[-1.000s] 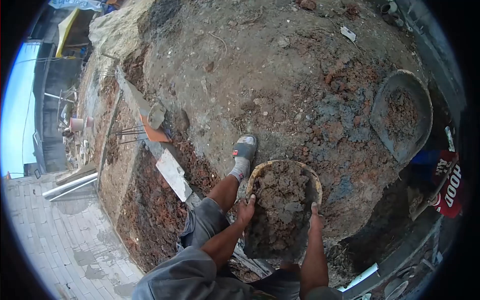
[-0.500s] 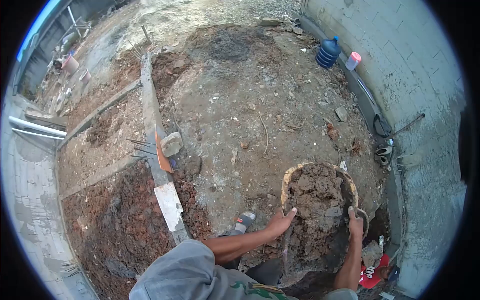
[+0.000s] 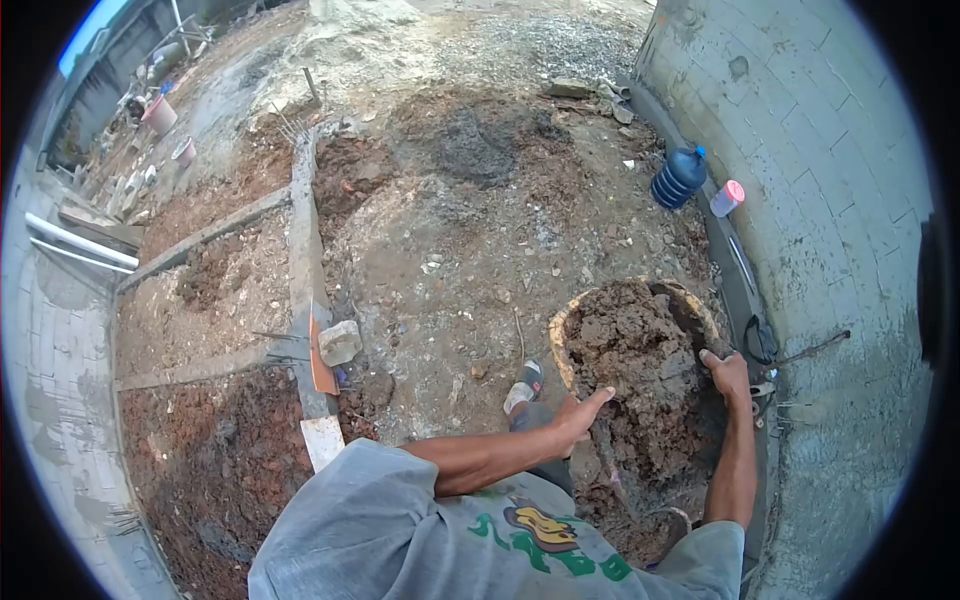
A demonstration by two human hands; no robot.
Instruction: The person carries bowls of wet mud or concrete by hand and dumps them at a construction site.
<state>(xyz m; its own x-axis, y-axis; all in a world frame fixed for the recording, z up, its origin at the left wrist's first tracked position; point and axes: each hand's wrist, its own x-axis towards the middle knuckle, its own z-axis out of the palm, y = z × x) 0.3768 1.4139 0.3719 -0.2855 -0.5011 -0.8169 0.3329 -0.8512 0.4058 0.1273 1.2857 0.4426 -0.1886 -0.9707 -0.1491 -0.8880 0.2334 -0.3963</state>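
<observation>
A wide tub (image 3: 557,340) with a yellowish, mud-caked rim is heaped with wet brown mud (image 3: 640,350). My left hand (image 3: 580,417) grips its near left side, the thumb pointing in over the mud. On the opposite side, my right hand (image 3: 730,376) is closed on the rim with its thumb on top. The fingers of both hands are mostly hidden below the edge. More dark mud shows under and in front of my body, where the tub's lower part cannot be made out.
My shod foot (image 3: 523,388) stands on rough, stony ground. To the left run a concrete beam (image 3: 304,220), a stone block (image 3: 340,343) and an orange board (image 3: 322,357). A blue water jug (image 3: 679,178) and a pink-lidded container (image 3: 728,198) stand by the right block wall (image 3: 810,150).
Both hands have moved the mud-filled tub forward, away from my body and slightly up in view. My foot has stepped forward. The person in red at lower right has left the view.
</observation>
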